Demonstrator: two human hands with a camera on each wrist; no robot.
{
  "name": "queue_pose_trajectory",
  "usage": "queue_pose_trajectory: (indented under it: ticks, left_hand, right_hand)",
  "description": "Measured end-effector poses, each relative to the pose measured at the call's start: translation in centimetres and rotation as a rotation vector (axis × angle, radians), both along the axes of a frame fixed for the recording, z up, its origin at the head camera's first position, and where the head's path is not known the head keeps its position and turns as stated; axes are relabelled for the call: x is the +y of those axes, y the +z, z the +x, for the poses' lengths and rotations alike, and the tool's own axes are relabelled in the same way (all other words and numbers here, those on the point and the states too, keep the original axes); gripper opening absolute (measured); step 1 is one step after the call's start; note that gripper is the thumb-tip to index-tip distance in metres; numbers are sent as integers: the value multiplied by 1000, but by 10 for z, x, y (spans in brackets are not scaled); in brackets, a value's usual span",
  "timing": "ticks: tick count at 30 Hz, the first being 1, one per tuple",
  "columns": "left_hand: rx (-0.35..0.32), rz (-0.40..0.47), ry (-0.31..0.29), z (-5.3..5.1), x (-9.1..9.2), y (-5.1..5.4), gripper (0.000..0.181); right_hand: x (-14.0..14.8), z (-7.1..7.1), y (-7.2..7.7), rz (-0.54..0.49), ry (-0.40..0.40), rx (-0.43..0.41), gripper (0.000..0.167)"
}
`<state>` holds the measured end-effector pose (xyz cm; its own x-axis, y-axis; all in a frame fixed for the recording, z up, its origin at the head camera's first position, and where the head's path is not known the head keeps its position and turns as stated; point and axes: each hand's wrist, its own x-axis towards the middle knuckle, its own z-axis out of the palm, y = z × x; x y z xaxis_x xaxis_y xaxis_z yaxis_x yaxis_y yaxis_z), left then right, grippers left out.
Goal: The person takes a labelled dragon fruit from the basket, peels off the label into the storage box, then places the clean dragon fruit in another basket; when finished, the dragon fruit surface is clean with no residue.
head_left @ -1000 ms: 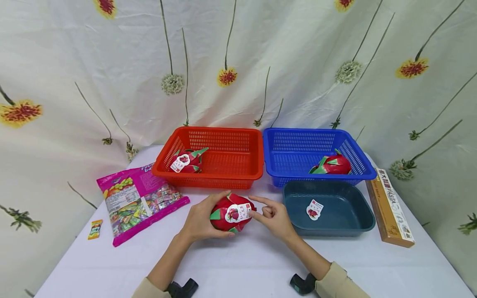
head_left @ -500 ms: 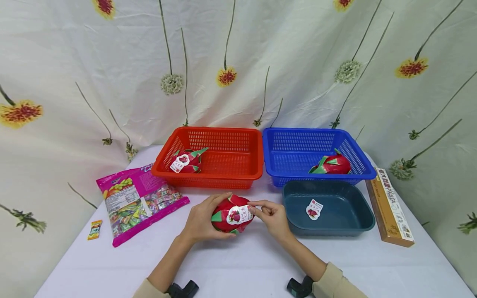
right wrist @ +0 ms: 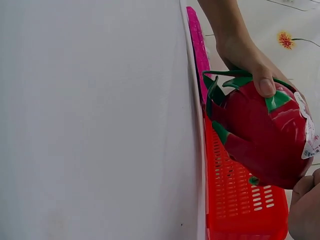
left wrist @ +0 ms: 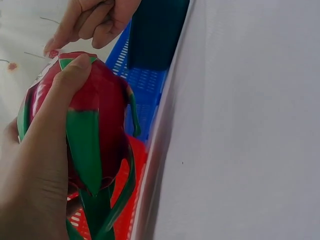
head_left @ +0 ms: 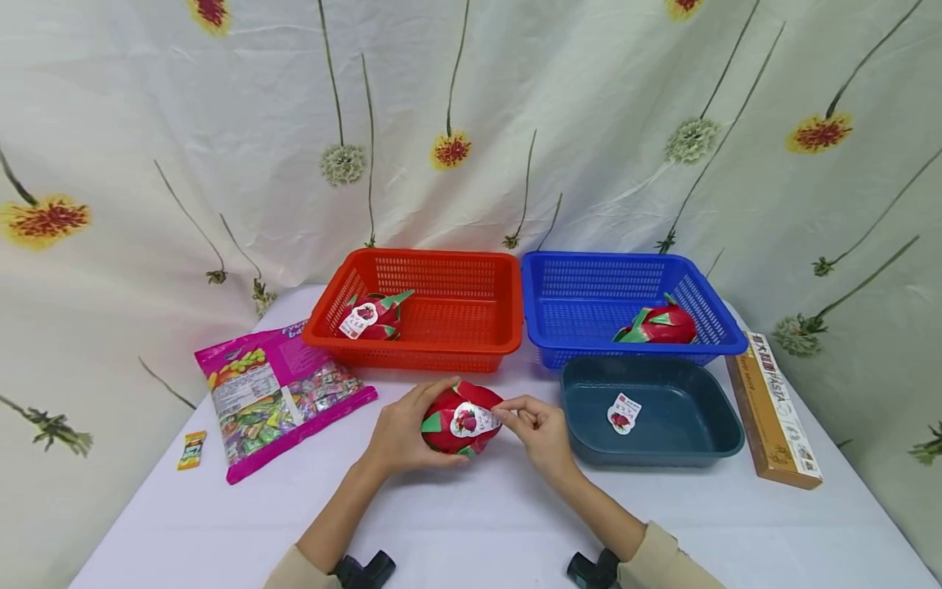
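Note:
My left hand (head_left: 397, 433) holds a red dragon fruit (head_left: 440, 442) with green leaf tips just above the table, thumb below and fingers over the top. A white sticker (head_left: 473, 420) with a fruit picture lies on its upper face. With thumb and forefinger, my right hand (head_left: 543, 433) pinches the sticker's right end. The left wrist view shows the left thumb across the dragon fruit (left wrist: 107, 95) and the right fingertips at its far end. In the right wrist view, the sticker (right wrist: 310, 132) sits along the fruit's side, and the right hand (right wrist: 306, 210) is partly cut off.
Behind stand a red basket (head_left: 456, 319) and a blue basket (head_left: 570, 307), each with one dragon fruit. A teal tray (head_left: 684, 421) at right holds a loose sticker (head_left: 623, 414). Beside it lies a pasta box (head_left: 776, 417). Leftward are a candy bag (head_left: 253, 417) and a small candy (head_left: 191, 451).
My right hand's extended forefinger has come down beside the thumb, and the two now pinch the sticker's end. The left hand keeps its hold on the dragon fruit, shifted slightly right.

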<state>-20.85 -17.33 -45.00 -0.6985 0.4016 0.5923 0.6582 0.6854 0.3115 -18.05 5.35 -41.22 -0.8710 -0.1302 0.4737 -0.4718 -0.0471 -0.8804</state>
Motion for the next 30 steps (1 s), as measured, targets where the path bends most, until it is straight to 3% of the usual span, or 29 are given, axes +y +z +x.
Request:
queue_pose_trajectory:
  ticks: [6,10,13,19,23,30]
  left_hand:
    - [-21,8,20,-1,0,1,96]
    - [-18,14,29,0,-1,0,96]
    - [-4,15,32,0,-1,-1,97]
    - [22,5,19,-1,0,-2,97]
    - [23,2,13,0,1,-2,97]
    - [14,5,20,-1,3,-3,97]
  right_hand:
    - [1,3,1,14,3,55,9]
    - [5,2,0,23,35,150,23]
    - [6,2,0,52,17,202,30]
    - [0,2,0,136,-65,181,26]
    - [-3,1,0,141,-97,154,19]
    - [-2,0,-2,136,-118,194,12]
